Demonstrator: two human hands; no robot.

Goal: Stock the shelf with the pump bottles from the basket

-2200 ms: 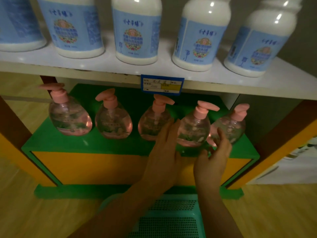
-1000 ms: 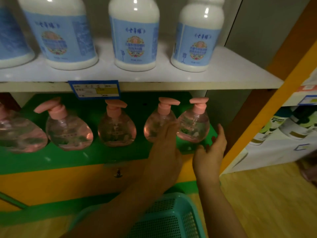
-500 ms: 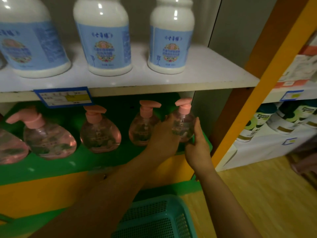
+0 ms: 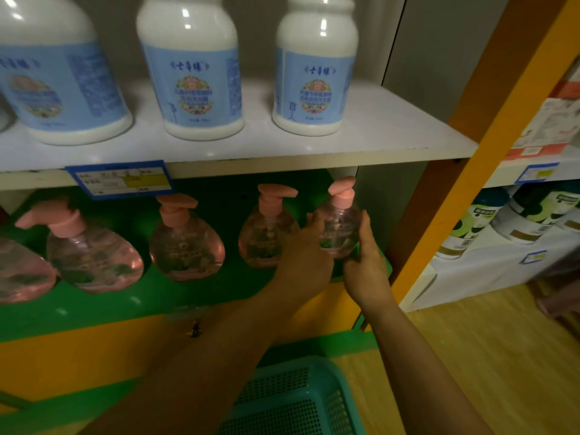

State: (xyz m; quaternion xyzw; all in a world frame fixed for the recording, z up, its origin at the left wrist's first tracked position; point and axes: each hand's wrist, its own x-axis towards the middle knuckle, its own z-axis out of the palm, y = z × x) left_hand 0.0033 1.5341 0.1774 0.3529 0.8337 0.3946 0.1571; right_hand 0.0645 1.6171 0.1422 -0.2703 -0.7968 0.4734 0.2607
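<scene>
Pink bottle (image 4: 339, 237) at shelf (image 4: 188, 296) right end.

I get little headroom: the white shelf (image 4: 345, 146) hangs just above the pump tops. The grey side panel (image 4: 389, 215) walls in the end bottle (image 4: 340, 227) on the right, and my right hand (image 4: 365, 262) and left hand (image 4: 306, 259) fill both its sides. Gaps between the other bottles (image 4: 186, 243) open back over the green shelf (image 4: 157, 302).

The teal plastic mesh basket (image 4: 301, 400) ran off the bottom edge, its left part behind the left forearm (image 4: 204, 365). The leftmost clear pink pump bottle (image 4: 18, 271) was cut by the left edge. Print on the blue price tag (image 4: 120, 180) was unreadably blurred.
</scene>
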